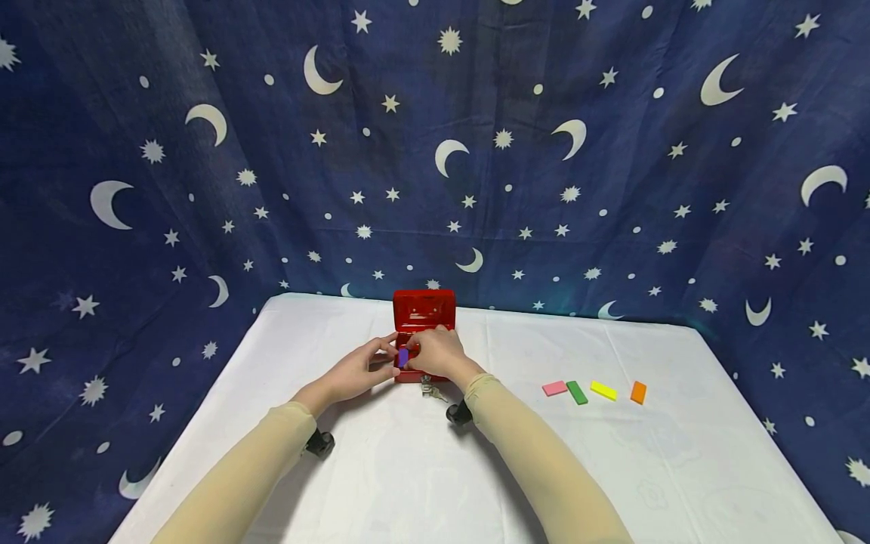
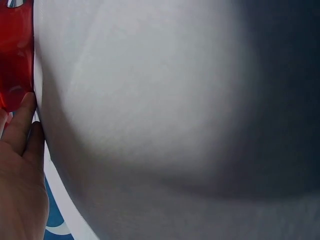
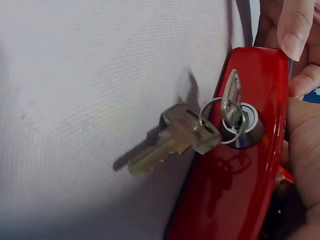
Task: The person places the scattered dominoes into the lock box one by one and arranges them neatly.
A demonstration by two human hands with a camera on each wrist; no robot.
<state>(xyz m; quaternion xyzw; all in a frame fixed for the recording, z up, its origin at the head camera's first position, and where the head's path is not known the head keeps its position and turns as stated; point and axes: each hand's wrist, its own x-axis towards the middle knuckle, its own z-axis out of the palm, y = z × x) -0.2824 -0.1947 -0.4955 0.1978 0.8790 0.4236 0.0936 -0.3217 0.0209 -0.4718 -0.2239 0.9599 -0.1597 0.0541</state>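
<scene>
Head view: a dark blue backdrop (image 1: 506, 91) patterned with pale moons and stars rises beyond both hands, and a white-covered table (image 1: 408, 483) spreads beneath them. Between the hands sits a red box (image 1: 410, 377), its lid (image 1: 424, 310) raised just beyond the fingers. The left hand (image 1: 356, 370) rests against the box's left side, fingers loosely extended; the right hand (image 1: 438, 353) comes over from the right, thumb and fingers pinching a purple block (image 1: 403, 357) inside the box. Well to the right of the right hand, going outward, lie a pink block (image 1: 554, 388), green block (image 1: 577, 392), yellow block (image 1: 603, 391) and orange block (image 1: 638, 393). Below the right hand, one key (image 3: 231, 97) sits in the front lock (image 3: 254, 117), and a second key (image 3: 180, 127) hangs beside it.
</scene>
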